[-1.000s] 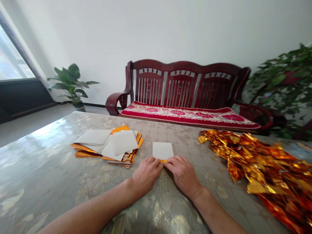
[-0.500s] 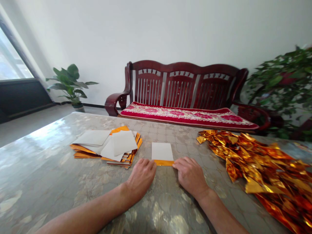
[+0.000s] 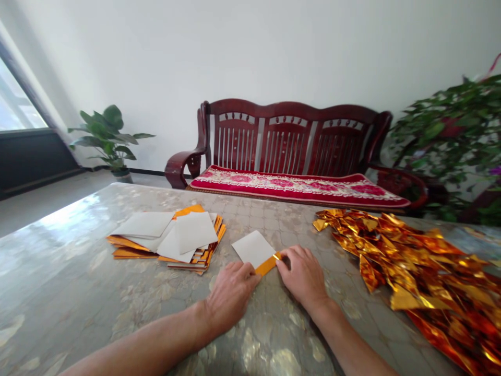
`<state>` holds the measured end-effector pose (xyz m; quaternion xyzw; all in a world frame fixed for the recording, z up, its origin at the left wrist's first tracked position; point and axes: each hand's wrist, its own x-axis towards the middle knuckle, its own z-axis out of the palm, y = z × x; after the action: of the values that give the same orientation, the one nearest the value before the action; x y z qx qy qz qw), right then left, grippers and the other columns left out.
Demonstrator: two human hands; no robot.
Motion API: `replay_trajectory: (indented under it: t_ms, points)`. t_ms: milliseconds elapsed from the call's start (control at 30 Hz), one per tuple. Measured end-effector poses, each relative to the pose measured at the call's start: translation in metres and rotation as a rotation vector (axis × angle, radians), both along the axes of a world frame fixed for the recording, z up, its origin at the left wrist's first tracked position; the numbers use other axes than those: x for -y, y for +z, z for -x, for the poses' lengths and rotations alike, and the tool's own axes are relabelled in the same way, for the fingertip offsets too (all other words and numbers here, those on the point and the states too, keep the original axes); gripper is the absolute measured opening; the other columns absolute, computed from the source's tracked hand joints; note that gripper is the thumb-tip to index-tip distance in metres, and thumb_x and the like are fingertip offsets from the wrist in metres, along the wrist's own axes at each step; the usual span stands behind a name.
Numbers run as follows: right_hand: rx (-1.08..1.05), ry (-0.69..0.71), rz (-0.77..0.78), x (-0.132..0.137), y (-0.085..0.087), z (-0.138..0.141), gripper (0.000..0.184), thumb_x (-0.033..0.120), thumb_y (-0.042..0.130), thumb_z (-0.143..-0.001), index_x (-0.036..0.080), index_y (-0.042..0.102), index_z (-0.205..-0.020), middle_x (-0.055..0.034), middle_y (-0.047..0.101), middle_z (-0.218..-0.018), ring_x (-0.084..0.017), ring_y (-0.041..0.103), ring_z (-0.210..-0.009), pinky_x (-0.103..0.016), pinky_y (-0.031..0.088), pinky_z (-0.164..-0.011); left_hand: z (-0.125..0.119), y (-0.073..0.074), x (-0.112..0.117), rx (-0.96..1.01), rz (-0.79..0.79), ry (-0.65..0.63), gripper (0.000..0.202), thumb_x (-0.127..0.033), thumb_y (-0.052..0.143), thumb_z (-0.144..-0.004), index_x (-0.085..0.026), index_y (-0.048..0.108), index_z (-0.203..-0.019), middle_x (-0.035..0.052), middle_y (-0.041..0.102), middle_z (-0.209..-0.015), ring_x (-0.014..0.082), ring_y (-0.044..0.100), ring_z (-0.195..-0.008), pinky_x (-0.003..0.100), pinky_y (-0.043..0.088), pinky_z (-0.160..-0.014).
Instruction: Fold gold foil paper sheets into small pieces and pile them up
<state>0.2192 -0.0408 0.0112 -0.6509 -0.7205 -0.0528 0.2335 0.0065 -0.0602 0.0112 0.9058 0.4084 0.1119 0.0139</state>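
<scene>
While hands (image 3: 230, 290) (image 3: 303, 274) pinch folded paper (image 3: 253, 248), fingers (image 3: 284, 259) curled

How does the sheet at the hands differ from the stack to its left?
The sheet lies single and askew, near edge folded over gold, left hand and right hand on it; the stack is many flat unfolded sheets, untouched. Both are white over gold.

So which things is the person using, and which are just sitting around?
In use: the sheet with a gold folded edge, touched by the left hand and right hand; the stack of sheets; the gold foil pile; the table.
Just around: the bench, its red cushion, the small plant, the big plant.
</scene>
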Motion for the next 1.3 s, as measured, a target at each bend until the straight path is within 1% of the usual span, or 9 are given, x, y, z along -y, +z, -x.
replay_trajectory:
  t_ms: [233,333,433,567,667,800,1033,1200,1300]
  points:
    - [-0.403,-0.020,0.100,-0.007,-0.009,0.001,0.010,0.027,0.059,-0.082,0.024,0.064,-0.090,-0.0006,0.070,-0.083,-0.020,0.063,-0.082,-0.030,0.044,-0.071,-0.001,-0.001,0.000,0.061,0.029,-0.032,0.018,-0.015,0.054,-0.090,-0.024,0.065,-0.101,0.0044,0.063,-0.099,0.0195,0.059,-0.093,0.032,0.048,-0.081]
    - [-0.517,0.038,-0.052,-0.004,-0.011,0.003,0.012,0.028,0.057,-0.085,0.023,0.062,-0.095,-0.0013,0.071,-0.087,-0.018,0.064,-0.079,-0.030,0.048,-0.073,0.000,-0.001,-0.001,0.188,0.030,-0.033,0.028,-0.019,0.048,-0.095,-0.027,0.060,-0.119,0.0040,0.063,-0.106,0.0180,0.061,-0.095,0.030,0.051,-0.085]
    - [-0.367,0.140,-0.317,0.006,-0.003,0.009,0.013,0.026,0.054,-0.091,0.022,0.063,-0.099,-0.0046,0.071,-0.090,-0.019,0.064,-0.085,-0.032,0.047,-0.081,0.003,-0.002,-0.002,0.378,-0.052,-0.057,0.046,-0.022,0.045,-0.098,-0.027,0.039,-0.143,0.0079,0.056,-0.131,0.0187,0.059,-0.114,0.031,0.050,-0.098]
    - [-0.089,0.355,-0.475,0.023,0.013,0.022,0.015,0.017,0.053,-0.092,0.022,0.064,-0.100,-0.0041,0.072,-0.085,-0.019,0.062,-0.083,-0.033,0.043,-0.079,0.005,-0.002,-0.004,0.545,-0.256,-0.129,0.055,-0.021,0.047,-0.098,-0.026,0.028,-0.149,0.0127,0.046,-0.144,0.0219,0.048,-0.132,0.036,0.044,-0.109]
    - [-0.044,0.437,-0.518,0.029,0.018,0.030,0.018,0.013,0.054,-0.092,0.023,0.064,-0.103,-0.0033,0.072,-0.087,-0.018,0.062,-0.084,-0.032,0.042,-0.078,0.005,-0.002,-0.007,0.598,-0.199,-0.097,0.046,-0.022,0.049,-0.098,-0.024,0.040,-0.143,0.0103,0.060,-0.125,0.0190,0.059,-0.114,0.032,0.050,-0.099]
    - [-0.086,0.438,-0.502,0.028,0.017,0.032,0.015,0.017,0.057,-0.092,0.022,0.064,-0.104,-0.0038,0.072,-0.089,-0.019,0.062,-0.088,-0.033,0.043,-0.081,0.005,0.003,-0.013,0.768,-0.055,-0.056,0.020,-0.019,0.051,-0.096,-0.024,0.068,-0.106,0.0041,0.065,-0.097,0.0141,0.063,-0.090,0.025,0.052,-0.082]
    - [-0.146,0.389,-0.426,0.023,0.014,0.024,0.013,0.027,0.063,-0.091,0.021,0.065,-0.102,-0.0056,0.071,-0.097,-0.021,0.059,-0.095,-0.035,0.042,-0.086,0.005,0.004,-0.020,1.100,0.022,-0.053,0.009,-0.014,0.058,-0.091,-0.020,0.064,-0.088,0.0039,0.067,-0.099,0.0154,0.062,-0.096,0.029,0.049,-0.088]
    - [-0.032,0.379,-0.468,0.016,0.011,0.017,0.010,0.018,0.058,-0.094,0.020,0.067,-0.088,-0.0027,0.070,-0.084,-0.019,0.056,-0.085,-0.033,0.038,-0.079,0.007,-0.009,-0.031,1.026,0.148,-0.043,0.005,-0.014,0.061,-0.088,-0.019,0.061,-0.087,0.0045,0.066,-0.100,0.0161,0.062,-0.094,0.028,0.050,-0.083]
    - [0.088,0.366,-0.417,0.014,0.008,0.015,0.013,0.019,0.059,-0.093,0.021,0.067,-0.084,-0.0019,0.067,-0.078,-0.019,0.053,-0.081,-0.034,0.035,-0.075,0.010,-0.009,-0.031,0.785,0.054,0.060,0.016,-0.014,0.068,-0.081,-0.021,0.063,-0.095,0.0042,0.063,-0.106,0.0181,0.059,-0.097,0.030,0.049,-0.085]
